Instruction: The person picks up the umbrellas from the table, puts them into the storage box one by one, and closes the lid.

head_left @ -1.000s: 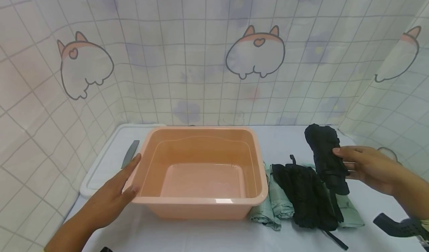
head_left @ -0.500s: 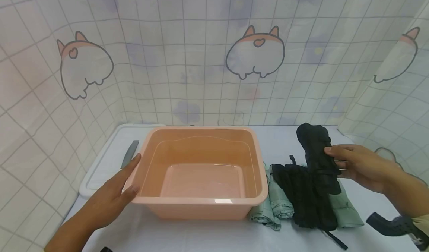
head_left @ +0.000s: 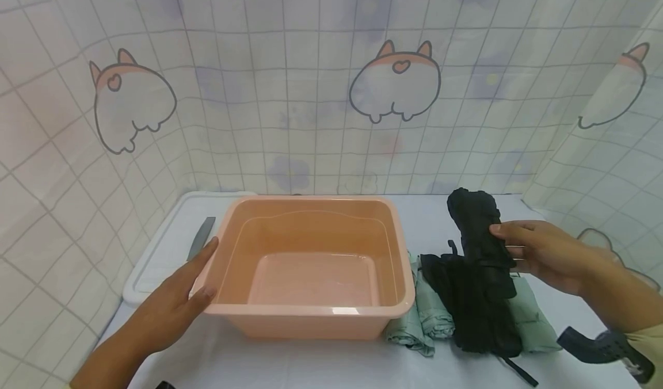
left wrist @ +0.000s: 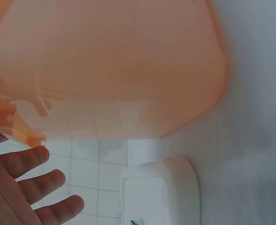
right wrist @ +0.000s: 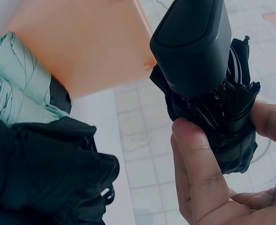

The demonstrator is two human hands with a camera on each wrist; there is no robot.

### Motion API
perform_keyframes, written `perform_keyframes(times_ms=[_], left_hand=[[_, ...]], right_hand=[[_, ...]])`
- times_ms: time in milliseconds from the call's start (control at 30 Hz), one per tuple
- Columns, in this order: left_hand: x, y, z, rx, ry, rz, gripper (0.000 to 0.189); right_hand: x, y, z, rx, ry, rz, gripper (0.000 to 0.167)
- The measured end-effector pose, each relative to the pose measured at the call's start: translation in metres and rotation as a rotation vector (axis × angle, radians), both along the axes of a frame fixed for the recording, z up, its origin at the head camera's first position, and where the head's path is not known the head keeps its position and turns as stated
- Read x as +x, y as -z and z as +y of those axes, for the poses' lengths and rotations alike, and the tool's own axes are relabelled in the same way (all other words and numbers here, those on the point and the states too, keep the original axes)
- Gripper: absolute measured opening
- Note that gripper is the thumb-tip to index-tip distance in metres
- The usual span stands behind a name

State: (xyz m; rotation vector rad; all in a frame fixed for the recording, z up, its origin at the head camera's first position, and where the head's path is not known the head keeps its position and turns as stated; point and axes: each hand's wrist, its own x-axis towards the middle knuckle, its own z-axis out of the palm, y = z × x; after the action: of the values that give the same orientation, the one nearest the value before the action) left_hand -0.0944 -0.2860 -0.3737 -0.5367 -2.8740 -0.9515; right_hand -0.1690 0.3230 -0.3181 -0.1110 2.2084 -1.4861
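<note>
My right hand [head_left: 549,254] holds up a folded black umbrella [head_left: 479,233], thumb on one side and fingers on the other. In the right wrist view its smooth black plastic handle [right wrist: 191,47] points toward the camera, with gathered fabric and ribs behind it. Below it lies a black fabric bundle [head_left: 456,308] with a strap, on top of pale green folded bundles [head_left: 435,308]. At the left, my left hand [head_left: 173,300] rests with straight fingers against the side of a peach plastic basin [head_left: 311,310]. Inside, the basin holds nothing.
A white board with a raised rim [head_left: 173,233] lies behind and left of the basin, a grey knife blade [head_left: 201,236] on it. White cloth covers the table [head_left: 259,366]. Curtains with a grid print [head_left: 321,147] enclose the back and sides.
My right hand has carried the umbrella leftward, so it now overlaps the black bundle more in the head view. My left hand and the basin have stayed put.
</note>
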Motion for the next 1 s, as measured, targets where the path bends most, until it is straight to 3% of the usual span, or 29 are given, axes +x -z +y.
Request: perform_keyframes(times_ms=[500,767,1000], left_hand=[[0.000,0.003,0.001,-0.003,-0.022,0.002,0.068],[0.000,0.003,0.000,0.029,0.011,0.020,0.069],[0.000,0.003,0.000,0.019,0.005,0.025,0.068]], right_hand=[[0.002,-0.005,-0.020,-0.086,-0.024,0.010,0.073],[0.002,-0.007,-0.030,-0.073,-0.021,-0.006,0.082],[0.001,-0.010,-0.041,-0.057,-0.009,-0.001,0.087]])
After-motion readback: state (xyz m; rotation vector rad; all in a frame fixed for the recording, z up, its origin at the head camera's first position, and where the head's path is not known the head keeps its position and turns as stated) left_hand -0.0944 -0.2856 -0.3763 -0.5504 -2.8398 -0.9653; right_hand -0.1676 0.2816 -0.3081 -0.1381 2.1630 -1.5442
